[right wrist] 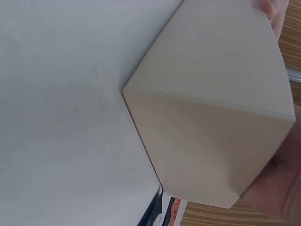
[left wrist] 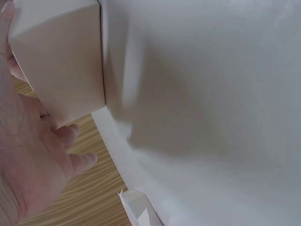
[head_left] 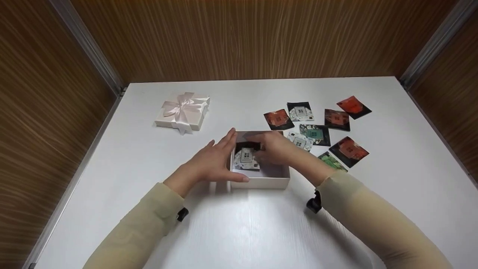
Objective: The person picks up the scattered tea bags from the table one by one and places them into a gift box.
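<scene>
— See that? The left hand (head_left: 209,164) lies flat along the left wall of the open white box (head_left: 261,182), fingers straight, thumb along the front edge. It's bracing the box, not gripping it.

— And the right hand (head_left: 274,147)?

— Down inside the box at centre frame, fingers curled over a small packet (head_left: 246,156) with a pale label. I'd call it a pinch on the packet's right edge, though the fingertips are hidden behind it, so I can't swear to it.

— How would you do this bit well?

— Keep the left palm pressed against the wall so the light box can't slide, and lay the packet flat against the floor and the left side, leaving room beside it.

— What's in the box so far?

— Only that one packet, as far as I can see; the right part of the floor looks bare.

— And the rest?

— The loose packets (head_left: 317,132), red, green and white, lie scattered right of the box, toward the upper right. The beribboned lid (head_left: 183,111) sits at upper left, well apart. From here it's shut-looking; whether anything lies under it I can't tell.
</scene>
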The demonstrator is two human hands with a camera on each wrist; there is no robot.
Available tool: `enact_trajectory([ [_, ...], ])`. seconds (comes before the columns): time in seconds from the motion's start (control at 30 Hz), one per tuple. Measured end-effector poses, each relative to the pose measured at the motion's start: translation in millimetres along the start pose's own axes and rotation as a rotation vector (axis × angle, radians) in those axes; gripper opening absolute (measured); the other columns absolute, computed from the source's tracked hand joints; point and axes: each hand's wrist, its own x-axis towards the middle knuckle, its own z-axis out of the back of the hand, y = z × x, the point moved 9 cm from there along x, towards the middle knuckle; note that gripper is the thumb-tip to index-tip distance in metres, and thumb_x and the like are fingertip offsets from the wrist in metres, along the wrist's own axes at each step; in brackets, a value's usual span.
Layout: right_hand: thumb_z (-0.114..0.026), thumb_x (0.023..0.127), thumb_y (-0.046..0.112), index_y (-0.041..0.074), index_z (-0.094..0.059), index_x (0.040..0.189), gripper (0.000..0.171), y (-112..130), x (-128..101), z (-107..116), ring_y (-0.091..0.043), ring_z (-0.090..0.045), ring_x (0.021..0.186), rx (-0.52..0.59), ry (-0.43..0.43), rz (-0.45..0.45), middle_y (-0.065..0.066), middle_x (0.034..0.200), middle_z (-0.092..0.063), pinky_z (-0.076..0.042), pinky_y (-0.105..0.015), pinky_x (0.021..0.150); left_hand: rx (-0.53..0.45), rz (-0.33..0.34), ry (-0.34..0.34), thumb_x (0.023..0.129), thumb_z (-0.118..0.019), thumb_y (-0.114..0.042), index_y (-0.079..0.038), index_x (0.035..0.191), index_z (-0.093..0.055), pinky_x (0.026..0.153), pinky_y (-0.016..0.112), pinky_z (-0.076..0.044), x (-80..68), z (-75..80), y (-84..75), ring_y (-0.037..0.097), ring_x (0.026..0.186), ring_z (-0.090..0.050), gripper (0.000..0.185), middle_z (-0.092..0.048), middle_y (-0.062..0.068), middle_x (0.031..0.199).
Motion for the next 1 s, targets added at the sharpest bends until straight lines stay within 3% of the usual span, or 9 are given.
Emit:
enact_trajectory([
  [0.1,-0.080,0.093,0.005,0.002,-0.068,0.142,0.050,0.5,-3.2,3.5,-0.031,-0.077,0.092,0.031,-0.001,-0.008,-0.019,0.127,-0.074,-0.062,-0.045,0.085,0.000,0.003,-0.001,0.074,-0.063,-0.094,-0.007,0.171,-0.002,0.129,0.056,-0.019,-0.3,0.1,0.4,0.028,0.159,-0.026,0.144,0.004,0.007,0.178],
  [0.23,-0.078,0.093,0.001,0.003,-0.067,0.143,0.051,2.0,-7.8,9.0,-0.034,-0.076,0.102,0.058,-0.010,0.012,-0.016,0.140,-0.068,-0.060,-0.048,0.093,0.001,0.006,-0.001,0.074,-0.063,-0.094,-0.007,0.171,-0.001,0.129,0.055,-0.019,-0.3,0.1,0.8,0.028,0.158,-0.027,0.143,0.004,0.007,0.178],
  [0.5,-0.077,0.096,0.005,0.002,-0.066,0.143,0.048,-10.8,-34.8,45.4,-0.033,-0.075,0.108,0.125,-0.130,0.004,-0.019,0.134,-0.070,-0.057,-0.054,0.098,0.003,0.012,0.002,0.074,-0.062,-0.095,-0.006,0.171,-0.002,0.129,0.055,-0.018,1.2,-1.6,1.1,0.027,0.160,-0.023,0.144,0.005,0.007,0.178],
  [0.8,-0.075,0.100,0.011,0.007,-0.067,0.144,0.045,-73.0,-93.4,101.5,-0.035,-0.072,0.114,0.107,-0.305,-0.162,-0.017,0.136,-0.069,-0.058,-0.058,0.094,0.003,0.014,0.009,0.074,-0.065,-0.093,-0.006,0.171,-0.003,0.129,0.054,-0.017,2.0,-2.0,-0.7,0.026,0.160,-0.022,0.144,0.005,0.006,0.178],
  [1.0,-0.073,0.103,0.018,0.009,-0.064,0.148,0.047,-132.9,-142.3,115.2,-0.043,-0.061,0.128,0.149,-0.303,-0.378,-0.022,0.143,-0.064,-0.050,-0.063,0.103,0.004,0.020,0.011,0.073,-0.063,-0.095,-0.007,0.171,-0.002,0.129,0.054,-0.017,1.4,-3.2,1.4,0.026,0.160,-0.021,0.145,0.005,0.006,0.178],
])
